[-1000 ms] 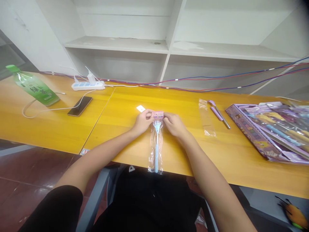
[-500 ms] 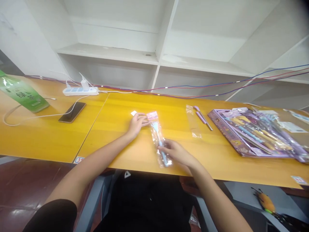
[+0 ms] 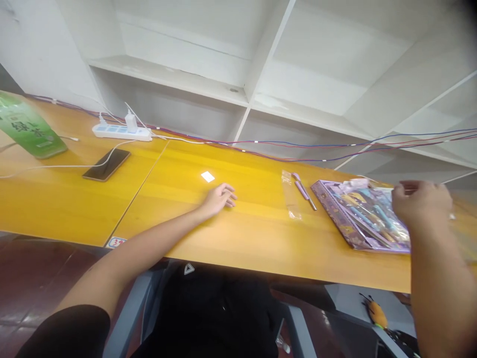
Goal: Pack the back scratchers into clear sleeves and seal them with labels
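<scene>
My left hand (image 3: 219,199) rests on the yellow table with its fingers loosely apart and nothing in them. Just beyond it lies a small white square (image 3: 207,176). My right hand (image 3: 421,199) is raised over the right side of a purple patterned box (image 3: 335,214), its fingers curled; what they hold, if anything, is hidden. Wrapped pens (image 3: 367,216) in blue and yellow fill the box. Left of the box are a purple pen (image 3: 301,190) with a metallic barrel and a clear plastic sleeve (image 3: 290,199).
At the left are a black phone (image 3: 107,164), a white power strip (image 3: 121,132) with cables and a green bottle (image 3: 32,129). Blue and red cables (image 3: 276,144) run along the back below white shelves (image 3: 179,82). An orange plush thing (image 3: 377,314) sits below the table edge.
My right hand has moved far right, over the box. The wrapped blue pen has left the spot between my hands. My left hand has let go of its wrapper. The view has shifted slightly.
</scene>
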Demonstrator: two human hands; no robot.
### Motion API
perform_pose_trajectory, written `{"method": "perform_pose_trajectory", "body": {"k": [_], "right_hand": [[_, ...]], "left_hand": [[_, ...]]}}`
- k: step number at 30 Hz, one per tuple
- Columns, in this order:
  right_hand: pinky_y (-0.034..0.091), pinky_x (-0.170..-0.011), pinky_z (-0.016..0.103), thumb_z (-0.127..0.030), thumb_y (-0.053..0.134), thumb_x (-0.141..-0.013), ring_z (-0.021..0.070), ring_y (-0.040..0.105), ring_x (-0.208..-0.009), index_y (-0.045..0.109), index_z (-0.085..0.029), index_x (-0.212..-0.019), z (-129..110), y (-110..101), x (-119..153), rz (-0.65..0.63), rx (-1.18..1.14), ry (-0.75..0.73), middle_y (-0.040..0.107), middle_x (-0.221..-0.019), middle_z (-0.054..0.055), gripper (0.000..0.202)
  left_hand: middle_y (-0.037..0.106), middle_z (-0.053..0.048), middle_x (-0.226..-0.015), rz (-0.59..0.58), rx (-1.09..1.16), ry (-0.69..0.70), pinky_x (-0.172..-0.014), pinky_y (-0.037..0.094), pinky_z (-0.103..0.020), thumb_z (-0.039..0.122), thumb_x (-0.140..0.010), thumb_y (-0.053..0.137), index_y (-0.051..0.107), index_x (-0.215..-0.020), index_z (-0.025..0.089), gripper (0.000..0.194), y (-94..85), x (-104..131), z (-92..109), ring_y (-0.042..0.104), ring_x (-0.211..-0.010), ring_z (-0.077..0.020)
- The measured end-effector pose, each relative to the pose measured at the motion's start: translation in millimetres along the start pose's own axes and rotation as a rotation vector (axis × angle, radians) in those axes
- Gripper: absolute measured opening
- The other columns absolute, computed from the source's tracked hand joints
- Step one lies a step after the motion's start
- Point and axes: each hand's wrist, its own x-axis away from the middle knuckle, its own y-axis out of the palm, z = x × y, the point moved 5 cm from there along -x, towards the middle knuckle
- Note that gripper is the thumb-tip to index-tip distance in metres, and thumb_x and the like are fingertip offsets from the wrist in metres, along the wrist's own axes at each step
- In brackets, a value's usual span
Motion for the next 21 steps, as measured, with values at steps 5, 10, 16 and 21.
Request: {"method": "perform_pose_trajectory", "body": {"k": [5, 10, 16, 21], "right_hand": [[0.039, -0.084, 0.039, -0.020, 0.051, -0.093, 0.0258, 0.056, -0.089, 0.080, -0.017, -0.105, -73.2, 42.8, -0.9, -0.229, -0.176, -0.076, 0.072, -0.103, 0.019, 0.032], [0.038, -0.092, 0.040, -0.028, 0.050, -0.096, 0.0283, 0.054, -0.106, 0.074, -0.011, -0.120, -146.8, 104.5, 45.6, -0.206, -0.221, -0.082, 0.064, -0.121, 0.025, 0.038], [0.035, -0.087, 0.053, -0.033, 0.047, -0.097, 0.0414, 0.046, -0.116, 0.070, -0.009, -0.127, -138.4, 175.1, 82.4, -0.313, -0.170, 0.086, 0.054, -0.127, 0.036, 0.045], [0.033, -0.082, 0.051, -0.021, 0.043, -0.095, 0.0406, 0.049, -0.111, 0.058, 0.002, -0.140, -112.9, 189.1, 76.2, -0.334, -0.177, 0.144, 0.052, -0.121, 0.040, 0.052]], "left_hand": [[0.075, -0.003, -0.081, -0.078, -0.108, 0.020, -0.062, 0.057, -0.022, 0.011, -0.095, 0.054, 0.062, -0.093, 0.016, 0.009, 1.2, -1.7, -3.9, 0.071, -0.060, -0.0100], [0.075, -0.002, -0.079, -0.121, -0.221, 0.055, -0.061, 0.054, -0.022, 0.011, -0.092, 0.055, 0.065, -0.090, 0.016, 0.012, 1.7, 0.8, -3.6, 0.068, -0.059, -0.0094], [0.076, -0.003, -0.083, -0.208, -0.324, 0.115, -0.064, 0.054, -0.023, 0.016, -0.095, 0.051, 0.067, -0.093, 0.017, 0.016, 4.1, 5.0, -3.6, 0.068, -0.064, -0.0101], [0.075, -0.003, -0.083, -0.214, -0.390, 0.105, -0.063, 0.053, -0.024, 0.015, -0.094, 0.051, 0.067, -0.092, 0.018, 0.017, 6.1, 4.0, -3.7, 0.067, -0.062, -0.0101]]}}
